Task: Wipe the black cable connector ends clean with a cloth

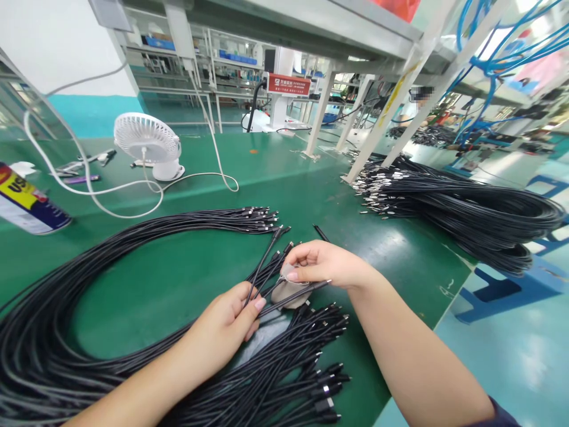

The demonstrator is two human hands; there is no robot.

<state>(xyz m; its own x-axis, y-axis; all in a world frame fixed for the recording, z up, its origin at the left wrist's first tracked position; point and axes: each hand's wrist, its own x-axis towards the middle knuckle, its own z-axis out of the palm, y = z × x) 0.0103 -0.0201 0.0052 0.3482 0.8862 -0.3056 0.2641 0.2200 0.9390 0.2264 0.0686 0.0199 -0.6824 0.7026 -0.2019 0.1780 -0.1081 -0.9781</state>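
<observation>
Several black cables are gripped between the thumb and fingers of my left hand [235, 311], their connector ends fanning out up and to the right. One held cable [299, 293] reaches past my right hand. The thumb and fingers of my right hand [317, 264] pinch a grey-beige cloth [291, 296] against a connector end, which the cloth partly hides. Below both hands lies a bundle of black cables [275, 356] with its plugs pointing right. The far ends of the looped cables [213, 219] lie together on the green table mat [146, 296].
A small white fan [144, 139] with a white cord stands at the back left, near a spray can [31, 201]. White shelf posts [320, 112] rise at the back. Another pile of black cables [462, 201] overhangs the table's right edge, above a blue stool [511, 290].
</observation>
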